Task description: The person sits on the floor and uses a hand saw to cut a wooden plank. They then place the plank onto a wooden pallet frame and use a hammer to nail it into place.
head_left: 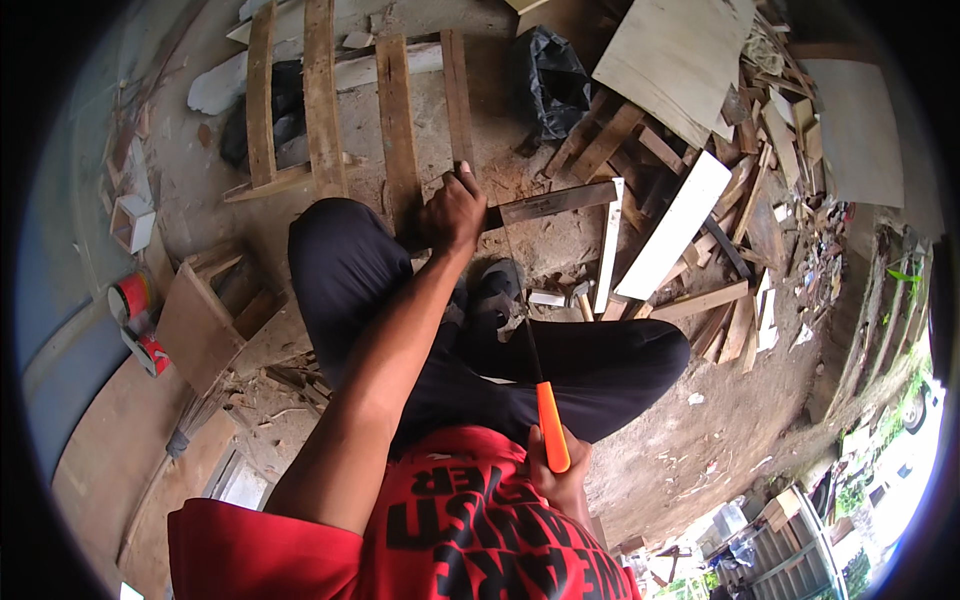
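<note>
My left hand (pixel 455 210) presses down on the near end of a narrow wooden strip (pixel 555 203) that lies across a slat of a wooden frame (pixel 398 120). My right hand (pixel 562 482), close to my chest, grips the orange handle of a hand saw (pixel 550 425). Its thin blade (pixel 520 310), seen edge on, runs up over my black-trousered legs to the strip, just right of my left hand. My foot in a dark sandal (pixel 497 285) rests below the strip.
A heap of wood offcuts and boards (pixel 740 200) lies to the right, with a long white board (pixel 675 225) and a pale plywood sheet (pixel 680 60). A black bag (pixel 550 80) sits above. Red cans (pixel 135 300) and a small broom (pixel 195 415) are at the left.
</note>
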`<state>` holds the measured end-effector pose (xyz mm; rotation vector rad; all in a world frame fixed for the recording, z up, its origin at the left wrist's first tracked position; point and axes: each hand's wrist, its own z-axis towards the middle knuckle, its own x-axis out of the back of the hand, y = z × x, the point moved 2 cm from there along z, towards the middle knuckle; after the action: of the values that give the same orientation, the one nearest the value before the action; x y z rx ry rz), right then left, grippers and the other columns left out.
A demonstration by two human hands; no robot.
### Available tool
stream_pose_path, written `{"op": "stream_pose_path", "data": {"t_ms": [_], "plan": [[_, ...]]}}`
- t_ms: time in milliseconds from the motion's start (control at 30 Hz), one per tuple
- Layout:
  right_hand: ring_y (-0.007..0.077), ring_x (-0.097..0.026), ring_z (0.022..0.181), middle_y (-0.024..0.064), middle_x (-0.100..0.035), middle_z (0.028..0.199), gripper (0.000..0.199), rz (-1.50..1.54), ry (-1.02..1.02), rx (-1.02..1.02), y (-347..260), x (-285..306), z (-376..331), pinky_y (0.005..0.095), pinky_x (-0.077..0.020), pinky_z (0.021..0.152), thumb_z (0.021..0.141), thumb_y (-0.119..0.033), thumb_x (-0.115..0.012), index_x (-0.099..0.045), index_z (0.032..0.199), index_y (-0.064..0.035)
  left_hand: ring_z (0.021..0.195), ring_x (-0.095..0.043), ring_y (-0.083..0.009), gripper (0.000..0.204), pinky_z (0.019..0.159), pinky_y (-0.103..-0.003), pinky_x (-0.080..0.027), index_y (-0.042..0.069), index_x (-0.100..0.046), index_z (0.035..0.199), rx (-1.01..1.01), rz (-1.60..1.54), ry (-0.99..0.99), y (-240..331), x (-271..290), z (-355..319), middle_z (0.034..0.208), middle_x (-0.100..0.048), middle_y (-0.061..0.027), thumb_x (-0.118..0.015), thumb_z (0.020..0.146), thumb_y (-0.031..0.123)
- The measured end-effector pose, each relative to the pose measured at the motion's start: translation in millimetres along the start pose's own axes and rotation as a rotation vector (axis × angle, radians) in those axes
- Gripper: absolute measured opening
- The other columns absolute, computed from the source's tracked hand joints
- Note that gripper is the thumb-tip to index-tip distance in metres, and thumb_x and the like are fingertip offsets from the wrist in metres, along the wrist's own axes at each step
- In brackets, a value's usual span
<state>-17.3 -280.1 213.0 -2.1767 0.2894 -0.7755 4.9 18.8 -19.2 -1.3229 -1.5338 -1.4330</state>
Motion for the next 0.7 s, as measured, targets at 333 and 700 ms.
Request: {"op": "stream_pose_path", "data": {"t_ms": [333, 700], "plan": [[0.0288, -0.069, 0.061, 0.0191, -0.062, 0.067, 0.013, 0.057, 0.042, 0.208, -8, -71, 199, 0.0358, -0.0508, 0.059, 0.090, -0.011, -0.065, -0.065, 0.092, 0.0014, 0.081, -0.071, -0.0406, 0.051, 0.071, -0.053, -0.055, 0.004, -0.065, 0.094, 0.078, -0.079, -0.237, 14, 15, 0, 0.084, -0.071, -0.0250, -0.035, 0.104, 0.044], [0.0202, -0.052, 0.043, 0.0117, -0.052, 0.054, 0.022, 0.004, 0.003, 0.012, 23, 2, 0, 0.0341, -0.0414, 0.046, 0.088, -0.006, -0.067, -0.055, 0.070, -0.0015, 0.059, -0.069, -0.0344, 0.048, 0.052, -0.046, -0.054, 0.007, -0.063, 0.080, -0.017, -0.028, 0.033, 1, 3, 1, 0.064, -0.068, -0.0184, -0.042, 0.101, 0.044]]}}
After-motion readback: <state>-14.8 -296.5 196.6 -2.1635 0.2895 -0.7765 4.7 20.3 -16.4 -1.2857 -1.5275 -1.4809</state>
